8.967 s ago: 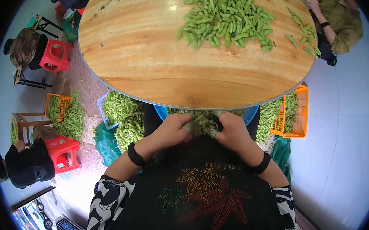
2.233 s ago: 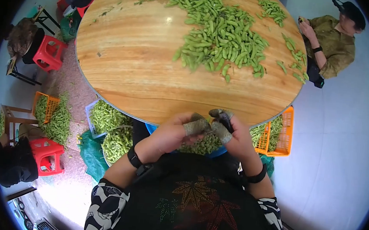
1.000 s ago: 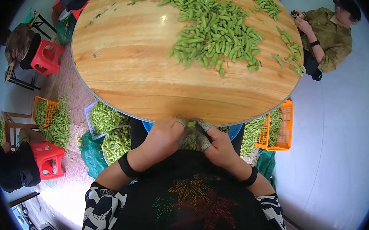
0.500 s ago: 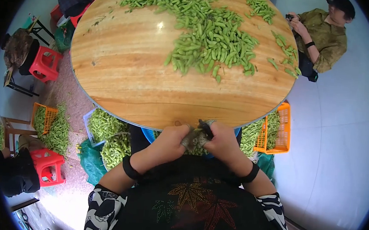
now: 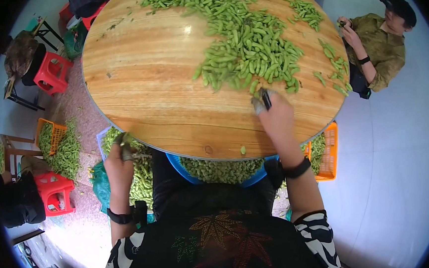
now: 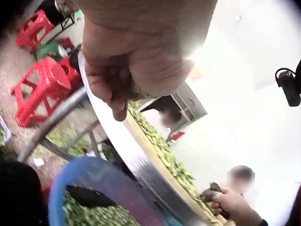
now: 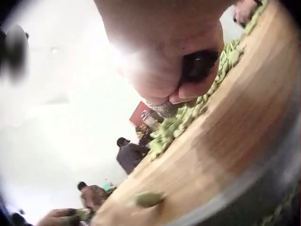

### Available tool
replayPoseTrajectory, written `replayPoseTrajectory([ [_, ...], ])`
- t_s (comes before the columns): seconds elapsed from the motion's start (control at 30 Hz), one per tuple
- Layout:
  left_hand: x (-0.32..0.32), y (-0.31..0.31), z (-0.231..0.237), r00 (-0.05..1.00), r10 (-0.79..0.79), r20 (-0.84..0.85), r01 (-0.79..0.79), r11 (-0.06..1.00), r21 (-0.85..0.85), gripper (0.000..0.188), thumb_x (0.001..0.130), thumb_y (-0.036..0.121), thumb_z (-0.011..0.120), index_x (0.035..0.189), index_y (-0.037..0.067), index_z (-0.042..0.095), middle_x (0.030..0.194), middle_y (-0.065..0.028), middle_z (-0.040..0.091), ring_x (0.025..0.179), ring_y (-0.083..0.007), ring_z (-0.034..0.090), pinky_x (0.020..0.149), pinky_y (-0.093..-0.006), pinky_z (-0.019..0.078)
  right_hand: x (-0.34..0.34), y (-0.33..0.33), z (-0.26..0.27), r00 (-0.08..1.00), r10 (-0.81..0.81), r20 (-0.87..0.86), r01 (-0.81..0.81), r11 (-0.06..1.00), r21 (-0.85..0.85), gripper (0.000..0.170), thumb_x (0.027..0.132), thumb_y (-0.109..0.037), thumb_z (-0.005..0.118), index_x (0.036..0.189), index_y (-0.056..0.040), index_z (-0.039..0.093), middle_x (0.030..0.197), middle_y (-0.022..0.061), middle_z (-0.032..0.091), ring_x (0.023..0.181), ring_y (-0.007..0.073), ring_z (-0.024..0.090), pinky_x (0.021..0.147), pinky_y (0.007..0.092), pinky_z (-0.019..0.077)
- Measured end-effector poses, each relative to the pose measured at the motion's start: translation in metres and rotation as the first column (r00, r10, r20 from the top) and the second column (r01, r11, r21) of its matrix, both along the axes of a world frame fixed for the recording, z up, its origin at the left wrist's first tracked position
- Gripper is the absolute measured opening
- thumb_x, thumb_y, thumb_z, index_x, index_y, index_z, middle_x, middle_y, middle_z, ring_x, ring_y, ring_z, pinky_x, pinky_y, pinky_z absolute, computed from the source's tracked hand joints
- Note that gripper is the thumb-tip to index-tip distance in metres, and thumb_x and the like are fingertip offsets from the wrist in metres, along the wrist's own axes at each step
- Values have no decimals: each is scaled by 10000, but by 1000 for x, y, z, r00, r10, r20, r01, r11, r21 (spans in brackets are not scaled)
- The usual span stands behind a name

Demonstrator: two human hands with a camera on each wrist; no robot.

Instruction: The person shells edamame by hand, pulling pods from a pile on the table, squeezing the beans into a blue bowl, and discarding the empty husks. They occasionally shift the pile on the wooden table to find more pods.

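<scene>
My left hand (image 5: pixel 118 169) is out over the crates left of my lap, fingers curled, a blurred green pod (image 5: pixel 126 137) pinched at the tips. In the left wrist view the same hand (image 6: pixel 136 52) hides what it holds. Over the table, my right hand (image 5: pixel 279 119) grips a small dark tool (image 5: pixel 265 99), its wrapped fingertips at the near edge of the green pod pile (image 5: pixel 253 47). The right wrist view shows this hand (image 7: pixel 164 56) beside the pile (image 7: pixel 176 127). One loose pod (image 5: pixel 243 149) lies by the table's near rim, below the right forearm.
The round wooden table (image 5: pixel 152 95) overhangs a blue basin (image 5: pixel 175 165) of green pieces on my lap. Pod-filled containers stand at the left; an orange crate (image 5: pixel 329 152) is at the right. A person (image 5: pixel 380 46) sits right of the table, others by red stools (image 5: pixel 53 73).
Both hands have parted from above the basin. The left has moved out to the left; the right has gone forward over the table to the pile. A loose pod now shows near the rim.
</scene>
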State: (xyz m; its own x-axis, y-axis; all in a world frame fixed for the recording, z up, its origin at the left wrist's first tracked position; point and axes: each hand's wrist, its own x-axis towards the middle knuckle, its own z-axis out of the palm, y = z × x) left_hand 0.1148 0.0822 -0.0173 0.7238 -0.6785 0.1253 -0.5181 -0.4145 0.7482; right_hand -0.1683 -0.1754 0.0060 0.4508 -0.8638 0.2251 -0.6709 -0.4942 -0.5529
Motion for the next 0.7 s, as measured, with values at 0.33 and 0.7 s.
replayPoseTrajectory([
  [0.33, 33, 14, -11, 863, -39, 504, -101, 964, 246, 246, 811, 63, 619, 1055, 37, 640, 1117, -224, 587, 1032, -410, 561, 865, -447, 460, -36, 30, -12, 972, -105, -210, 97, 994, -48, 201, 716, -152, 666, 835, -23, 568, 800, 197, 588, 772, 389, 583, 683, 462, 472],
  [0.7, -116, -103, 27, 494, -806, 326, 868, 478, -133, 270, 745, 56, 647, 1014, 50, 624, 1058, -139, 622, 925, -319, 601, 765, -386, 501, -118, 60, 26, 930, -217, -298, 214, 976, -43, 238, 783, -202, 678, 954, -48, 617, 792, 180, 624, 753, 397, 605, 652, 460, 484],
])
